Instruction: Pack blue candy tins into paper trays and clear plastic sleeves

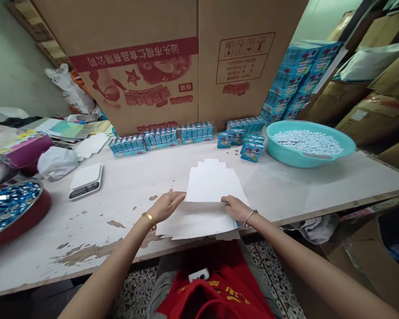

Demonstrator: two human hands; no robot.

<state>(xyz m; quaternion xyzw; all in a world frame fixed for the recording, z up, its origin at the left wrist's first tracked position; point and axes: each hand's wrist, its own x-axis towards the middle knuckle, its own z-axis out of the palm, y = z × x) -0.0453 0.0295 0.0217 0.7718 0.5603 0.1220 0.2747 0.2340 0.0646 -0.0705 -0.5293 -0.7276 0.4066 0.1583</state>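
Note:
A stack of flat white cardboard sheets (209,195) lies at the near edge of the worn white table (126,195). My left hand (166,206) rests on the stack's left side, its fingers stretched flat on the top sheet's edge. On the stack's right side my right hand (235,208) pinches a sheet's edge with curled fingers. Both wrists wear bracelets.
A teal basin (282,153) of small white pellets stands at the right. Small blue boxes (159,139) line the foot of a big carton (173,62). A white scale (85,180) lies left, a red-rimmed tray (9,208) of blue pieces beyond it. Cartons pile up right.

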